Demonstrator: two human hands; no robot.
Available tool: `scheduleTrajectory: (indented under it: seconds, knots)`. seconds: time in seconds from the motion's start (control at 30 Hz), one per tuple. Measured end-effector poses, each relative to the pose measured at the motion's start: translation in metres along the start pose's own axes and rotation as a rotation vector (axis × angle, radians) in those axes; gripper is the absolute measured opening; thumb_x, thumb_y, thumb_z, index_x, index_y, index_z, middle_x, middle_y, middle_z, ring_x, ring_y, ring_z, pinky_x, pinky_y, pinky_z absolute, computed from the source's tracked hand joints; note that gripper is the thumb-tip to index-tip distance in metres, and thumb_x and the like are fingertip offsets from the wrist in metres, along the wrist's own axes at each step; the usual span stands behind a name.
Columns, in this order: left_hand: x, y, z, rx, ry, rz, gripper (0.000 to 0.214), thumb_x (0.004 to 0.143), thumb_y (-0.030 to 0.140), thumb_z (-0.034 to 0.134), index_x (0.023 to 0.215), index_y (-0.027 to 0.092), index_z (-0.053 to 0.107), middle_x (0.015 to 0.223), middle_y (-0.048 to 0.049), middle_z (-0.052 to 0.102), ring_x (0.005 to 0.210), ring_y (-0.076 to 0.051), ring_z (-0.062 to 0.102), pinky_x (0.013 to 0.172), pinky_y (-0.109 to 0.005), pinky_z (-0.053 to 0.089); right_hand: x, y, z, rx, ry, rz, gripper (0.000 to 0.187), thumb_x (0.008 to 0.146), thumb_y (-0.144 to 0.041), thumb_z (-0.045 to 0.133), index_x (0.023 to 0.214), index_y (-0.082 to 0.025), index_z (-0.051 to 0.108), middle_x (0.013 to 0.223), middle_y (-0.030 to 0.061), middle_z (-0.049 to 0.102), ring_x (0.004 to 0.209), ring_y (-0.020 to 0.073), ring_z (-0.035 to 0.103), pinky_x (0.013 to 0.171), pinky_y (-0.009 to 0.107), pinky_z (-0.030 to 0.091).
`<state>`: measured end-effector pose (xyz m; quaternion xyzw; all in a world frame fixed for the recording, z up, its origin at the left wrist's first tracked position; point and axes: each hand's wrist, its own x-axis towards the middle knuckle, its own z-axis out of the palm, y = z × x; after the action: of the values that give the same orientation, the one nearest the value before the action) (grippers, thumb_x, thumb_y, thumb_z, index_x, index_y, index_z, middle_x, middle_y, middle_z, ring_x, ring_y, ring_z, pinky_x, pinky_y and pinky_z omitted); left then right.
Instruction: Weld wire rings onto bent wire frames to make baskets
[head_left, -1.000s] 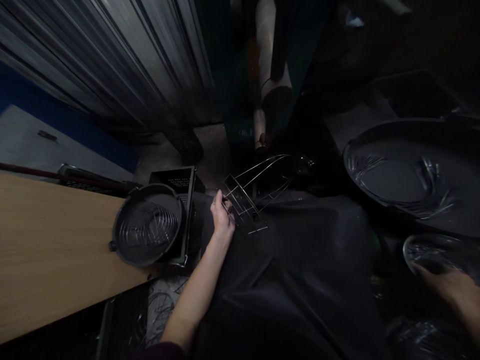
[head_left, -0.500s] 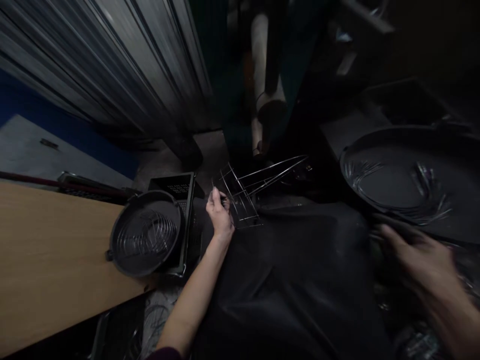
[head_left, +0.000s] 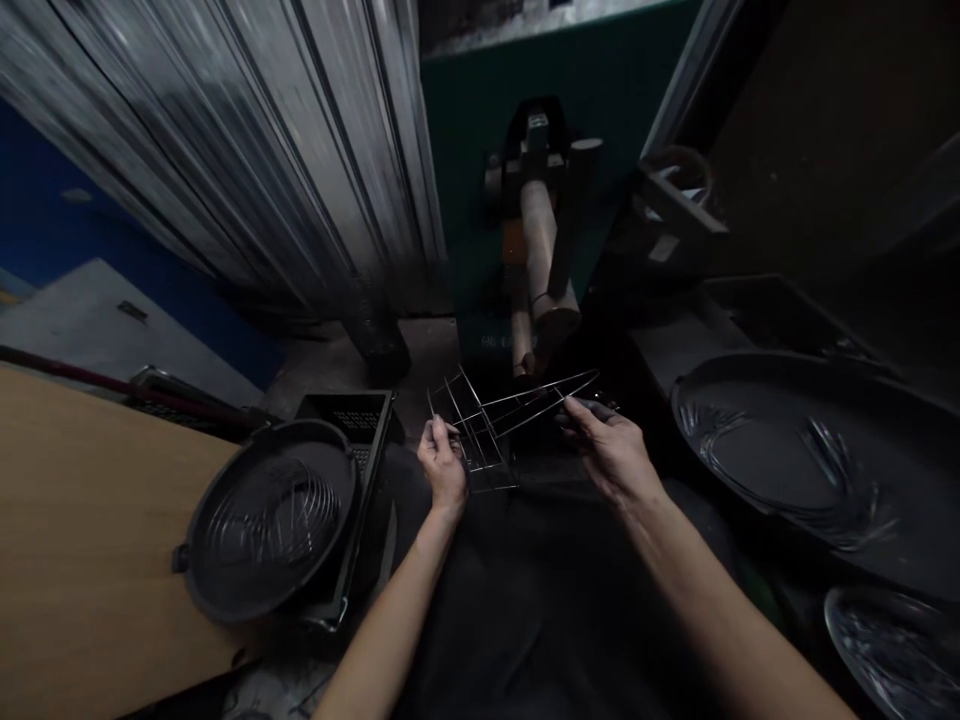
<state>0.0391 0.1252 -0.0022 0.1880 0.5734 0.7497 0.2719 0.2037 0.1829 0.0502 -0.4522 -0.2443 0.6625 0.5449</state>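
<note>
A thin wire frame [head_left: 495, 420] of bent steel rods hangs in front of me over a dark cloth on my lap. My left hand [head_left: 444, 468] grips its left end, fingers closed round the wires. My right hand [head_left: 609, 447] has its fingers pinched on the long rods at the frame's right end. Just beyond the frame stands a machine with a pale cylindrical roller [head_left: 541, 262].
A round black tub [head_left: 225, 575] with coiled wire rings sits on a wooden table [head_left: 67, 560] at the left, against a black crate [head_left: 352, 415]. A large black basin [head_left: 862, 540] with loose wire pieces lies at the right. A corrugated metal wall [head_left: 262, 150] rises behind.
My right hand has come from the lower right up to the wire frame and taken hold of its right end. The view has tilted upward, showing more of the machine.
</note>
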Motion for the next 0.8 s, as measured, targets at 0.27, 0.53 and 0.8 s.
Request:
scheduleTrajectory:
  seconds: [0.27, 0.53, 0.8]
  knots:
    - [0.006, -0.003, -0.002, 0.018, 0.013, 0.002, 0.047, 0.077, 0.061, 0.056, 0.063, 0.017, 0.048, 0.051, 0.0064, 0.037, 0.041, -0.004, 0.031, 0.040, -0.016, 0.023, -0.002, 0.003, 0.013, 0.050, 0.012, 0.071, 0.033, 0.045, -0.022, 0.090, 0.067, -0.014, 0.068, 0.066, -0.0007, 0.065, 0.060, 0.0081, 0.062, 0.047, 0.010, 0.047]
    - [0.007, -0.003, -0.004, 0.050, 0.023, -0.021, 0.049, 0.077, 0.064, 0.054, 0.065, 0.017, 0.047, 0.049, 0.0077, 0.031, 0.041, -0.004, 0.027, 0.039, -0.016, 0.021, -0.002, 0.006, 0.021, 0.067, 0.042, 0.112, 0.035, 0.044, -0.019, 0.091, 0.069, -0.014, 0.067, 0.066, -0.0012, 0.065, 0.058, 0.0073, 0.061, 0.047, 0.011, 0.047]
    - [0.007, 0.009, 0.001, 0.033, 0.013, -0.089, 0.046, 0.077, 0.062, 0.055, 0.067, 0.018, 0.046, 0.047, 0.0092, 0.028, 0.039, -0.004, 0.023, 0.038, -0.017, 0.019, 0.001, 0.004, 0.029, 0.058, 0.076, 0.081, 0.027, 0.052, -0.014, 0.086, 0.068, -0.013, 0.064, 0.063, -0.0021, 0.063, 0.055, 0.0065, 0.060, 0.046, 0.010, 0.046]
